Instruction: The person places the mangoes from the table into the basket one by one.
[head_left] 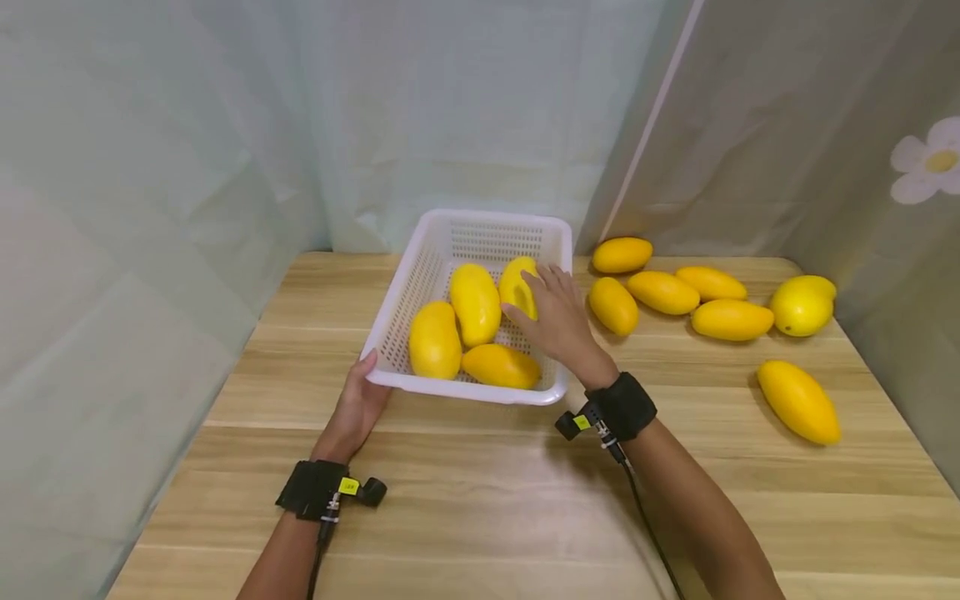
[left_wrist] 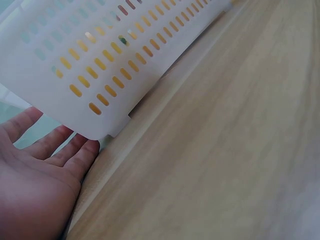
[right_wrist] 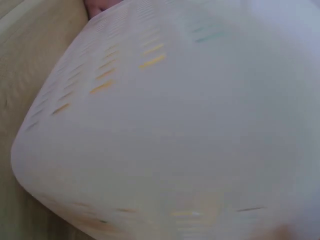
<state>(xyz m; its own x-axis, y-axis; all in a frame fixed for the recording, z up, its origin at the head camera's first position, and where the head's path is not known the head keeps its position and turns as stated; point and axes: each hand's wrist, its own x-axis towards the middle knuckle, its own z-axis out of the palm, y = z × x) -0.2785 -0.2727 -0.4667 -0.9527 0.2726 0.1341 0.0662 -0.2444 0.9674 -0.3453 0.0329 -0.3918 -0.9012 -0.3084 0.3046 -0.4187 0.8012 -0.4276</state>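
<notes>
Left hand: at the basket's near left corner, fingers loosely extended against the outside, one digit tip at the rim; no closed grip shows (head_left: 356, 414)
Basket: white, on the tabletop (head_left: 465, 483), towards its far edge; four mangoes inside (head_left: 450, 388)
Near left mango: beside the middle mango (head_left: 476, 305), by the basket's left side (head_left: 435, 340)
Near right mango: lying across, along the near wall (head_left: 501, 367)
Far right mango: inside the basket, partly covered by the right hand (head_left: 512, 285)
Right hand: fingers spread over that fruit, not curled round it; contact cannot be told (head_left: 558, 321)
Step, as judged: handling the far right mango; setting down or taking up, cannot tell
Next move calls for: a clean lift past the right rim if letting go, fingers closing on the fruit if taking it; the corner kept steady
Loose mangoes: grouped right of the basket, at the far side (head_left: 663, 292)
Lone mango: nearer, far to the right (head_left: 798, 402)
</notes>
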